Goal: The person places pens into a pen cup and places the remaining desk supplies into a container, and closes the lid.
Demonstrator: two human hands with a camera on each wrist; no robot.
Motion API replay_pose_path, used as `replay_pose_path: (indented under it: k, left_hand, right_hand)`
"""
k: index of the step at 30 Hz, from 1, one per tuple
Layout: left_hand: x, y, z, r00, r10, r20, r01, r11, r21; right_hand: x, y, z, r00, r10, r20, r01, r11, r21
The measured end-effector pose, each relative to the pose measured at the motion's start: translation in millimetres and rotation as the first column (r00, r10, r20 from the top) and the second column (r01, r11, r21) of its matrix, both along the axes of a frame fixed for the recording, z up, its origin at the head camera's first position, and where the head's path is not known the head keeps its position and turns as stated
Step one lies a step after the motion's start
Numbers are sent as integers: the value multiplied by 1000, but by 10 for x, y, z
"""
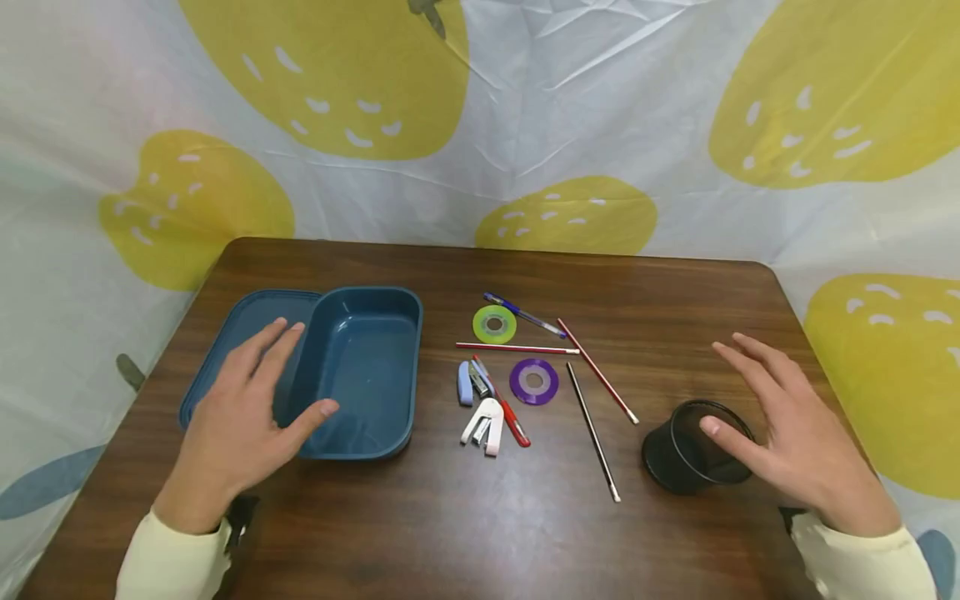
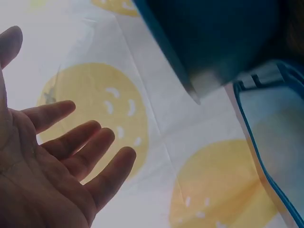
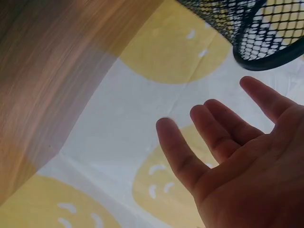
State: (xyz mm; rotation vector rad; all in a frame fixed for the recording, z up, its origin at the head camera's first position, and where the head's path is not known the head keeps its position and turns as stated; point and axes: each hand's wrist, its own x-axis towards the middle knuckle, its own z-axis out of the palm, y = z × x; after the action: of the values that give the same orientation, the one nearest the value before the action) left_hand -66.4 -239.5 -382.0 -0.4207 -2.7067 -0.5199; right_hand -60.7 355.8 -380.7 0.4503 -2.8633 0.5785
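Note:
My left hand point(image 1: 240, 417), fingers spread and holding nothing, hovers over the blue plastic box point(image 1: 360, 454) and its blue lid point(image 1: 255, 321). In the left wrist view, the box point(image 2: 213, 33) appears beyond the fingers. My right hand point(image 1: 795, 442) is raised beside and partly in front of a black mesh pen holder point(image 1: 667, 458), fingers apart and holding nothing. Part of the holder's rim point(image 3: 270, 64) shows in the right wrist view, away from the fingertips.
Between the hands lie a green tape roll point(image 1: 484, 312), purple tape roll point(image 1: 517, 382), blue pen point(image 1: 532, 317), red pen point(image 1: 513, 423), two red pencils point(image 1: 517, 347), a dark pencil point(image 1: 592, 429), a light-blue stapler-like item point(image 1: 465, 383) and a white one point(image 1: 492, 414).

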Motion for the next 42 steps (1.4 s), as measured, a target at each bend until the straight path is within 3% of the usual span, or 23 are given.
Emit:
replay_pose_path:
  k: [10,16,24,35,42]
  left_hand:
    - [28,236,-1,997,-72,-14,74,991,108]
    - [42,402,-38,989,-141,-34,145,969,203]
    - [44,646,-126,975,-197,-102,217,939,268]
    - [33,941,-233,960,-277,26,253,908,333]
    - [34,1098,-245,945,-305,122,239,892,383]
  right_hand:
    - [26,-64,35,997,64,-52,-68,995,-72]
    - [40,-61,56,990,121,-70,-129,984,-125]
    - [71,-59,67,988,143,-62,-150,978,-143]
    - [94,-61,8,988,150,-27,-153,978,-142]
    - [104,-54,-23,989,146,1,-144,979,-143]
